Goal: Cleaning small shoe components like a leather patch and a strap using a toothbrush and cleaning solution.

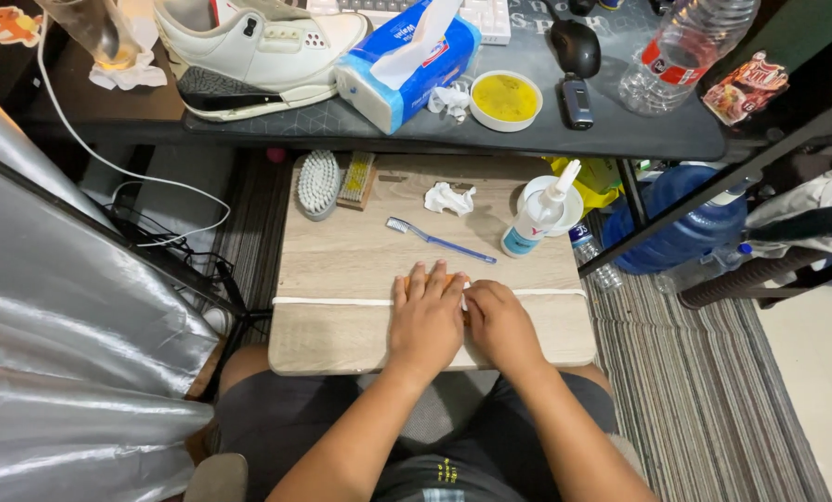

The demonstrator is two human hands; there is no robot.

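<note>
A white shoelace (332, 300) lies stretched across a wooden lap board (341, 251) resting on my thighs. My left hand (425, 321) lies palm down over the middle of the lace, fingers stretched forward, covering a small orange object (405, 277) that shows only at my fingertips. My right hand (501, 321) sits right beside it with its fingers curled down on the lace where it continues to the right (550, 293). What the orange object is cannot be told.
On the board lie a blue toothbrush (439, 240), a spray bottle (537, 221), a crumpled tissue (448, 197), a white brush (318, 183) and a wooden brush (356, 178). The desk beyond holds a white sneaker (258, 51), tissue pack (406, 60), yellow paste tin (505, 98) and mouse (576, 46).
</note>
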